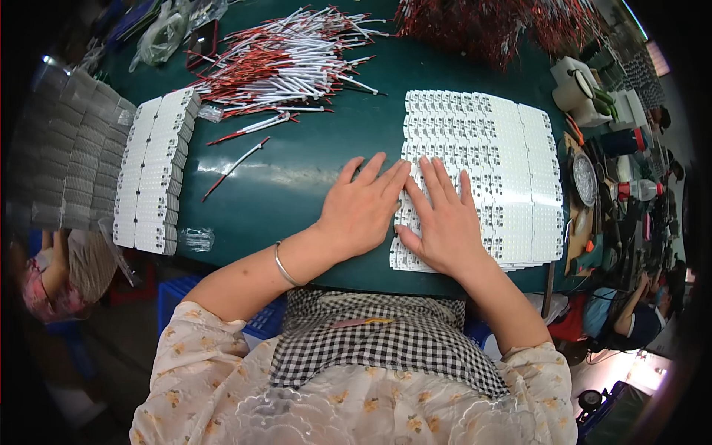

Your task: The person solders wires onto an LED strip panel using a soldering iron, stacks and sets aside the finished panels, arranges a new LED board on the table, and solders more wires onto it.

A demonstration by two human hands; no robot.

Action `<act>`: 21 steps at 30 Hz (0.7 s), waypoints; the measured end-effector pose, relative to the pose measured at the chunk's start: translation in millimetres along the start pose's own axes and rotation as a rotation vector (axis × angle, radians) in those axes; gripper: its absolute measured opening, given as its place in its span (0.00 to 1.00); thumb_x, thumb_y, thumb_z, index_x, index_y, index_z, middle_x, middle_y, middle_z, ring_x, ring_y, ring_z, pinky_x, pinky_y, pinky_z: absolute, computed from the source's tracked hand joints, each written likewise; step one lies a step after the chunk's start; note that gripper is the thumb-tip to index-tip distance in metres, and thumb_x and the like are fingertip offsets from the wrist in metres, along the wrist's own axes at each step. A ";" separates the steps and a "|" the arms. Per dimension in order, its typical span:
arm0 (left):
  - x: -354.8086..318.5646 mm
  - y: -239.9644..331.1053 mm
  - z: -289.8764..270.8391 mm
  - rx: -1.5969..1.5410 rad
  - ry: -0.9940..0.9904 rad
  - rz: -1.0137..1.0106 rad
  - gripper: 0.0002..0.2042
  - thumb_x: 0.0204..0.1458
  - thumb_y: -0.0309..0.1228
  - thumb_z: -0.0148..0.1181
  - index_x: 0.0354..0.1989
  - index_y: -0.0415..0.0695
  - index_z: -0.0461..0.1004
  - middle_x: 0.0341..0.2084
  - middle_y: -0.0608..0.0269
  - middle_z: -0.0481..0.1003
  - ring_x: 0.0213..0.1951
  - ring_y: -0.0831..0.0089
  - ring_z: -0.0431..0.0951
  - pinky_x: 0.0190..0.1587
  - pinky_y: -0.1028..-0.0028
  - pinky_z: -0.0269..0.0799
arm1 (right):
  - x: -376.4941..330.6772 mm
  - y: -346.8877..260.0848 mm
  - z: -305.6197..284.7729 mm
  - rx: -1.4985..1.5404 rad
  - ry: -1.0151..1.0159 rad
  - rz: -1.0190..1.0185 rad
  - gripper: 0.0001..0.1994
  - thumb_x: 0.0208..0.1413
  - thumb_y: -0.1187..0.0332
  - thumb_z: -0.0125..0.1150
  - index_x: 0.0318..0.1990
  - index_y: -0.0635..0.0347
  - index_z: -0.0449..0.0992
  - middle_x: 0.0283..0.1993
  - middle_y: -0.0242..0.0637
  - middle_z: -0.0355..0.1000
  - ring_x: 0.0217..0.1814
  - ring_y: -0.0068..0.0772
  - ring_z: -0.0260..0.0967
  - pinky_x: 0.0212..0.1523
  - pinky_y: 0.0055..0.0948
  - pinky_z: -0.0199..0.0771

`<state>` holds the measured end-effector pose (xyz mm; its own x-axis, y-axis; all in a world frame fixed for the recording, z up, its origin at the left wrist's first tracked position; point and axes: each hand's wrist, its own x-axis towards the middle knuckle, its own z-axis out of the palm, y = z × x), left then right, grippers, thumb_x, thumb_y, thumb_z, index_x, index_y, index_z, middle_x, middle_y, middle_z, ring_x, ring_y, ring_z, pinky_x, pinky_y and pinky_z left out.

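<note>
White circuit board strips with small dark parts lie overlapped in rows, forming a wide block on the green table. My right hand rests flat on the near left part of this block, fingers stretched out and apart. Beside it, my left hand reaches to the block's left edge, its fingers extended and the tips by the boards. Neither hand appears to grip anything. A bangle circles my left wrist. To the left, a single red-and-white wire lies on the tabletop.
A large pile of red-and-white wires covers the back, with more red wires at far right. Another board stack stands left. Tools and a round metal dish sit on the right. Other people work on both sides.
</note>
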<state>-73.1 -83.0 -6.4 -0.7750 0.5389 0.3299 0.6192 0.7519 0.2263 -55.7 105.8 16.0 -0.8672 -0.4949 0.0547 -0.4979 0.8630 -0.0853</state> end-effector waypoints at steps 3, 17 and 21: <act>0.3 0.8 0.9 -0.006 -0.014 -0.002 0.28 0.51 0.32 0.59 0.62 0.40 0.64 0.58 0.59 0.70 0.61 0.56 0.64 0.62 0.56 0.57 | -0.4 1.1 -0.5 0.002 0.001 0.008 0.38 0.50 0.47 0.60 0.67 0.54 0.62 0.73 0.50 0.51 0.77 0.47 0.43 0.71 0.61 0.37; 41.7 -25.3 -15.4 -0.280 -0.279 0.182 0.40 0.38 0.33 0.73 0.65 0.46 0.64 0.68 0.54 0.58 0.69 0.50 0.54 0.68 0.54 0.52 | -15.0 13.9 2.8 0.059 -0.026 0.004 0.36 0.58 0.44 0.51 0.68 0.56 0.60 0.74 0.52 0.47 0.79 0.49 0.36 0.72 0.61 0.31; 56.8 -40.6 -2.9 -0.500 -0.370 0.227 0.45 0.31 0.33 0.77 0.65 0.46 0.65 0.66 0.49 0.60 0.69 0.51 0.55 0.71 0.55 0.49 | -16.1 20.0 8.2 0.151 0.009 -0.013 0.35 0.57 0.43 0.52 0.67 0.55 0.62 0.73 0.52 0.49 0.79 0.47 0.37 0.73 0.60 0.28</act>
<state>-141.9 -84.1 5.8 -0.5554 0.8252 0.1031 0.6870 0.3854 0.6160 -51.8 130.1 5.3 -0.8609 -0.5045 0.0661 -0.5050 0.8311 -0.2329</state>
